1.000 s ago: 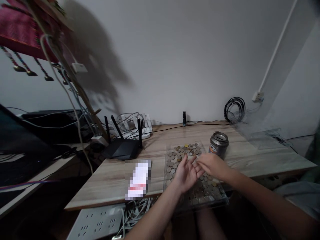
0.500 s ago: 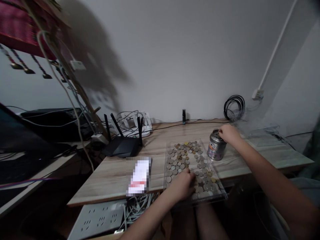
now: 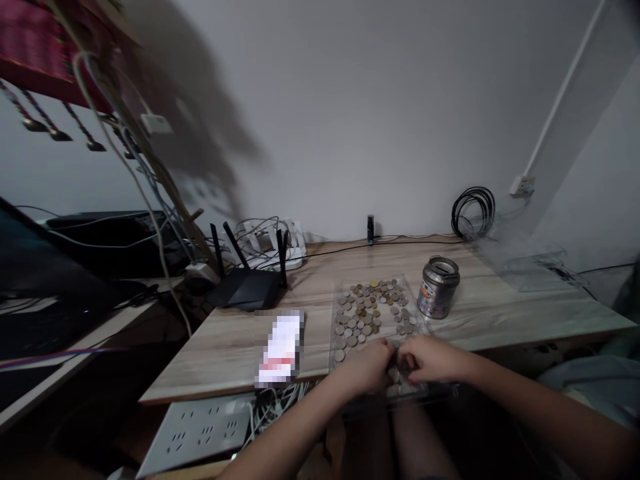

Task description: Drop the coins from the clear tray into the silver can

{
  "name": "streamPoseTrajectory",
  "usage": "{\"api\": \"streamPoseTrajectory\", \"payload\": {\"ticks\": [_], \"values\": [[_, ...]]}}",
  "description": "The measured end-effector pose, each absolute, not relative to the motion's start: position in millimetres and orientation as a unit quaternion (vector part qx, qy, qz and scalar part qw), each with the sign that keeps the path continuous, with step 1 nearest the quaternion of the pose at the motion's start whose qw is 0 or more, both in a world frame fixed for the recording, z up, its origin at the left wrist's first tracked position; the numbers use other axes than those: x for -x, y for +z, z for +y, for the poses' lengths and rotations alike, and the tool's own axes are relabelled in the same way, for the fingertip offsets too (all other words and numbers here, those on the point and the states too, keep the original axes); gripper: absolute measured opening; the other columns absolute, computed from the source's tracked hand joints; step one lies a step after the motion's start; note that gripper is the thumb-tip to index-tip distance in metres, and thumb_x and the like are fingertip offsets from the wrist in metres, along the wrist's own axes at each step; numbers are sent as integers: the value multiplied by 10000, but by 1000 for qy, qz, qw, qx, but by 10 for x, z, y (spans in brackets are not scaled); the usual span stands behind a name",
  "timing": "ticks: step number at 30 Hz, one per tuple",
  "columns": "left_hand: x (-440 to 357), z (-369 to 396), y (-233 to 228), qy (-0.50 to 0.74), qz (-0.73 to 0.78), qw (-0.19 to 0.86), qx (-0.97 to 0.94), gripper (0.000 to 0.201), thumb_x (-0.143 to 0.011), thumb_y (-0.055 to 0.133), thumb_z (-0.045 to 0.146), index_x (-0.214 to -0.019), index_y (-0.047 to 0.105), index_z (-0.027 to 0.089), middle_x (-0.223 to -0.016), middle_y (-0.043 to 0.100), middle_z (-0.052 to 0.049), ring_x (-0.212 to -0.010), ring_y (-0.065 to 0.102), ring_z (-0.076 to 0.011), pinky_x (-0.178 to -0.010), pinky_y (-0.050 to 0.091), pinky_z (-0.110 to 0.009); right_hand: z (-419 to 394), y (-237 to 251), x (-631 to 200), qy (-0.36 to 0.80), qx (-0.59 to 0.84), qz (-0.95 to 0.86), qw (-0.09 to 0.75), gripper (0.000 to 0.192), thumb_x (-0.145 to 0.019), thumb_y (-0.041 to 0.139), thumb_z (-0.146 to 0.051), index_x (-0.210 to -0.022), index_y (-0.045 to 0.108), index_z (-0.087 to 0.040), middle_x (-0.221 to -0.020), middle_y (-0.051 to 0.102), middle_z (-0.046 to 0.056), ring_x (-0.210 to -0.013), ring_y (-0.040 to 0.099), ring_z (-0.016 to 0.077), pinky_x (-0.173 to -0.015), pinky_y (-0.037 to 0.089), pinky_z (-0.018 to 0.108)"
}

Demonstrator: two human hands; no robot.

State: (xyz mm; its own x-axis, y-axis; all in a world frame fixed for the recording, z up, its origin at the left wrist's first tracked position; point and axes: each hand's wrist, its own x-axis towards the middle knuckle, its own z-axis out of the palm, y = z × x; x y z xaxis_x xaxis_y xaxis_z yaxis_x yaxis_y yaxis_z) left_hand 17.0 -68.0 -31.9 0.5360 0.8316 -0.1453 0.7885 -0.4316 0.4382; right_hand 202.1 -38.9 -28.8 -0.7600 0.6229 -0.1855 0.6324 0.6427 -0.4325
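Observation:
Many silver and brass-coloured coins (image 3: 367,320) lie spread in a clear, shallow plastic tray (image 3: 333,347) at the desk's front edge. My left hand (image 3: 369,368) is over the near part of the tray with its fingers curled down among the coins. Right beside it, my right hand (image 3: 431,360) bends its fingers inward over the near-right coins, close to the left fingertips. What either hand pinches is hidden. A metal can-shaped coin bank (image 3: 438,288) with a slotted lid and a printed front stands upright behind my right hand, touched by neither hand.
A phone (image 3: 281,348) with a blurred screen lies left of the tray. Farther back are a black router (image 3: 253,288), a small dark bottle (image 3: 370,230) and a coiled black cable (image 3: 473,212). A power strip (image 3: 197,433) sits below the desk edge.
My right hand has left the coin bank's lid and come down and left to the coins beside my left hand. My left hand stays over the tray, shifted slightly.

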Motion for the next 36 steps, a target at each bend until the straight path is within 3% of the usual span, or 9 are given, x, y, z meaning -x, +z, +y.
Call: {"api": "streamPoseTrajectory", "payload": {"ticks": [6, 12, 20, 23, 26, 29, 33, 36], "values": [[-161, -692, -284, 27, 487, 228, -843, 307, -626, 589, 165, -932, 612, 147, -951, 616, -111, -805, 585, -215, -654, 430, -264, -351, -286, -2028, -269, -283, 920, 35, 187, -587, 644, -118, -764, 694, -148, -737, 614, 6, -630, 507, 99, -555, 351, 188], [-167, -694, -306, 75, 455, 297, -836, 262, -641, 568, 147, -893, 634, 168, -835, 653, -59, -720, 573, -179, -586, 374, -235, -308, -370, -2000, -318, -257, 911, 44, 340, -600, 607, -114, -928, 663, -180, -686, 605, -35, -570, 493, 78, -515, 344, 168], [-124, -727, -403, 194, 501, 341, -771, 280, -581, 514, 16, -807, 616, 147, -638, 544, 21, -596, 447, -110, -548, 308, -208, -322, -354, -1906, -274, -224, 933, 71, 162, -593, 585, -101, -723, 668, -151, -602, 558, -33, -520, 437, 75, -472, 302, 180], [-124, -678, -414, 310, 539, 426, -657, 253, -606, 538, 20, -814, 611, 142, -588, 490, 41, -555, 444, -98, -560, 346, -205, -325, -306, -1918, -322, -254, 908, 85, 175, -581, 560, -55, -693, 659, -147, -545, 527, -44, -492, 450, 73, -458, 313, 171], [-169, -633, -388, 438, 528, 607, -401, 130, -705, 517, 75, -800, 572, 145, -579, 489, 37, -536, 494, -88, -606, 434, -210, -264, -258, -1939, -373, -324, 869, -6, 140, -593, 572, -68, -687, 647, -138, -524, 526, -42, -498, 475, 81, -460, 335, 169], [-265, -620, -370, 464, 470, 729, -178, 94, -790, 434, 110, -790, 526, 132, -615, 556, -14, -581, 585, -106, -637, 488, -212, -197, -216, -1902, -408, -373, 820, -151, 100, -648, 596, -162, -724, 652, -127, -568, 588, -10, -533, 518, 102, -491, 379, 190], [-413, -633, -384, 425, 392, 809, -110, 204, -864, 361, 205, -853, 530, 92, -709, 635, -115, -665, 658, -177, -582, 523, -232, -168, -107, -1857, -392, -368, 818, -206, 166, -711, 570, -246, -725, 695, -137, -642, 671, 42, -580, 580, 145, -533, 418, 232], [-468, -645, -387, 448, 366, 808, -108, 212, -877, 343, 168, -912, 528, 71, -730, 650, -127, -686, 672, -179, -597, 539, -226, 0, 101, -2050, -281, -394, 820, -306, 215, -747, 547, -297, -732, 712, -161, -739, 703, 61, -689, 612, 171, -623, 442, 259]]}}
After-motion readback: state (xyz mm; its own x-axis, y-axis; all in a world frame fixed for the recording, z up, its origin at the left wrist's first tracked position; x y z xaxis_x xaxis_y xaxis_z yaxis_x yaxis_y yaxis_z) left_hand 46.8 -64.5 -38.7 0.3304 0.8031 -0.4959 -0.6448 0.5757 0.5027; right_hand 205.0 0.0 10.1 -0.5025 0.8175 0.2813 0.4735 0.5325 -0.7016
